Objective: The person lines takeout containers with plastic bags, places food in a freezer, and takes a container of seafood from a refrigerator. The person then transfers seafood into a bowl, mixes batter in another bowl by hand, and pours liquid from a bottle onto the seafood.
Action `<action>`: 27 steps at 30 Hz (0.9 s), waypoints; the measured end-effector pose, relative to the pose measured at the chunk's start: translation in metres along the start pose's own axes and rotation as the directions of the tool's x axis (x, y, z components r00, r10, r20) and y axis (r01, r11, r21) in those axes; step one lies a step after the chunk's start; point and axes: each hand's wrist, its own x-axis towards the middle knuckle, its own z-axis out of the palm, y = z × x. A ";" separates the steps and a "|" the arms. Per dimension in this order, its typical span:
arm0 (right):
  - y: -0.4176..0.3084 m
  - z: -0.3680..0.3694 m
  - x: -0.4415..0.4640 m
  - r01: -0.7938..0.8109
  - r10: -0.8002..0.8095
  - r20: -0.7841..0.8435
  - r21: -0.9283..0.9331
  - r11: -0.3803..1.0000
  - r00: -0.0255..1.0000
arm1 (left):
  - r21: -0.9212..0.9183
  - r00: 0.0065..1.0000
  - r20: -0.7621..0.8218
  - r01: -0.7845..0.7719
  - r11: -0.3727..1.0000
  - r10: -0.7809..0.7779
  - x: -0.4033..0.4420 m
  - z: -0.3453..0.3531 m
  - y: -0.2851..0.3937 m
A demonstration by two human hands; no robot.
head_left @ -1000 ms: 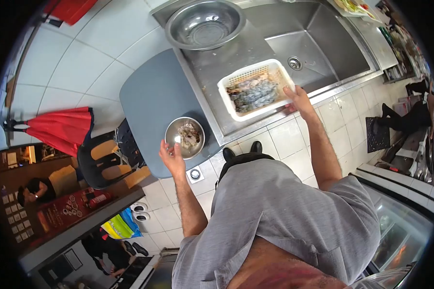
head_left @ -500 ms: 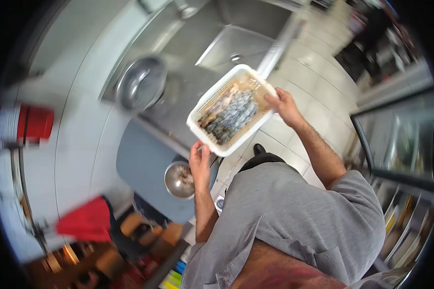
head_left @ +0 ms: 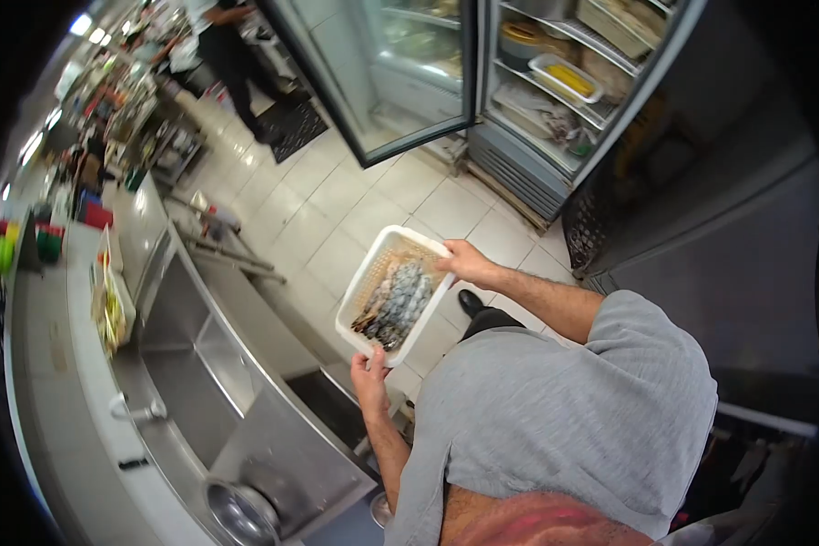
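A white plastic basket (head_left: 345, 314) with perforated sides is held over the tiled floor, away from the sink counter. Inside lies a pile of greyish shrimp-like seafood (head_left: 399, 298), darker toward the near end. My left hand (head_left: 370, 380) grips the basket's near left corner, thumb on the rim. At the upper right rim, my right hand (head_left: 469, 262) holds the basket, its thumb over the edge.
An open glass fridge door (head_left: 382, 82) stands ahead, beside shelves with food containers (head_left: 564, 77). To the left are the steel sink (head_left: 187, 364) and a metal bowl (head_left: 241, 511). A person in dark trousers (head_left: 232, 73) stands on a black mat (head_left: 291, 127) at the upper left.
My left hand has gone from beside the small bowl to the basket. The basket has been lifted off the counter, and the view has swung right from the sink toward the open fridge.
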 end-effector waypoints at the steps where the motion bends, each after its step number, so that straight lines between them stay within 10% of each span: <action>1: -0.002 0.004 -0.014 -0.022 0.026 -0.068 0.058 0.998 0.997 | 0.005 0.997 0.077 0.007 1.000 -0.007 0.002 -0.008 0.006; 6: 0.028 0.039 -0.057 0.007 0.053 -0.384 0.152 0.988 0.922 | 0.081 0.935 0.351 -0.078 0.994 0.045 0.055 -0.047 0.002; 13: -0.015 0.076 -0.084 0.393 -0.051 -0.887 0.152 0.907 0.460 | 0.232 0.863 0.505 -0.158 0.960 0.020 0.115 -0.166 0.033; 16: -0.099 0.098 -0.103 0.487 -0.088 -0.974 0.026 0.873 0.210 | 0.361 0.884 0.433 0.009 0.932 -0.176 0.118 -0.244 0.046; 23: -0.150 0.131 -0.125 0.655 -0.024 -0.997 0.029 0.755 0.071 | 0.703 0.913 0.111 0.208 0.680 -0.393 0.088 -0.459 0.025; 24: -0.149 0.144 -0.129 0.692 0.015 -0.999 0.043 0.721 0.047 | 0.878 0.840 0.436 -0.318 0.357 -0.325 0.107 -0.528 -0.027; 25: -0.148 0.155 -0.132 0.744 0.026 -0.999 0.046 0.667 0.039 | 0.670 0.670 0.710 -0.737 -0.081 -0.218 0.115 -0.581 -0.059; 27: -0.147 0.175 -0.142 0.760 0.066 -0.997 0.070 0.647 0.035 | 0.960 0.894 0.233 -0.150 0.235 -0.383 0.090 -0.614 -0.050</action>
